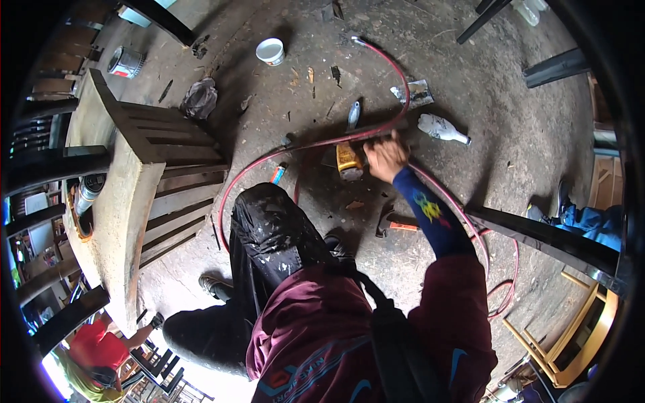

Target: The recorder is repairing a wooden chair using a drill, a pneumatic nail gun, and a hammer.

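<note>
My right hand reaches down over the floor with its fingers curled; what lies inside them is hidden. Just left of it sits a yellow plastic container, its side close to my fingers. A red hose loops across the floor past the hand and runs along my forearm. Around the hand lie a white plastic bottle, a small blue-and-white object and a blue-and-orange tube. Below it lies a dark-headed tool with an orange handle. My left hand is out of sight.
A slatted wooden furniture piece stands at my left, with a metal can on it. A white tub and paint can stand farther off. A dark beam juts in from the right. A person in red is at lower left.
</note>
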Tool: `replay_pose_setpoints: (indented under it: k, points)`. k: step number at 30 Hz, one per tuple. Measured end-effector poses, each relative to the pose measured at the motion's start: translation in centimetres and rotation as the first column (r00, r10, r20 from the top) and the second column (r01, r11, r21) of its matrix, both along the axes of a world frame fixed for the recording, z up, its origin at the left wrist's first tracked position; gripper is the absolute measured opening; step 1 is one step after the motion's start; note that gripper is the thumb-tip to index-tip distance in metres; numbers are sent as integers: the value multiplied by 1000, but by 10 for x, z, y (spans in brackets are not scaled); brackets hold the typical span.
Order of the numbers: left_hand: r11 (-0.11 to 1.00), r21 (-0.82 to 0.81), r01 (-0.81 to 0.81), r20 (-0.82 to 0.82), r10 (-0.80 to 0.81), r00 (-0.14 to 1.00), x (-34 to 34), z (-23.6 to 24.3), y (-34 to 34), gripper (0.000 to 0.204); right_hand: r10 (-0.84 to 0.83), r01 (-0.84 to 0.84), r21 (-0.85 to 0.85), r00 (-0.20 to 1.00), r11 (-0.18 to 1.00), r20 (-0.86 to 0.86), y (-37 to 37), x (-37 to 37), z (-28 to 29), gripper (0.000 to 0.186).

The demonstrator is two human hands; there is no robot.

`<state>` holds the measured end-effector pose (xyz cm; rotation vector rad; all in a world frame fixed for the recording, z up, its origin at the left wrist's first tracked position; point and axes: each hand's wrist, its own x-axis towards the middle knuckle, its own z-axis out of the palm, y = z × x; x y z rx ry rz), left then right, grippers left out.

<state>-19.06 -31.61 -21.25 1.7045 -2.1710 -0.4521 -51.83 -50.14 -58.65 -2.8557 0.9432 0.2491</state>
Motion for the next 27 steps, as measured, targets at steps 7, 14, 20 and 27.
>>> replay_pose_setpoints:
  k: [7, 14, 20, 27]
  points:
    - [998, -30, 47, 215, -40, 976, -36, 21, 28, 31, -416, 360, 213, 836, 908, 359, 108, -37, 43, 46]
    - [987, 67, -146, 33, 144, 989, 1, -150, 0, 29, -601, 604, 84, 752, 793, 272, 154, -19, -8, 56]
    - [990, 85, -114, 135, 102, 986, 33, -429, -77, 38, -557, 578, -86, 810, 812, 183, 167, -14, -30, 51]
    - [974, 202, -99, 166, 66, 984, -6, -364, -51, 14, -941, 491, 829, -51, 269, 336, 54, 37, -28, 23]
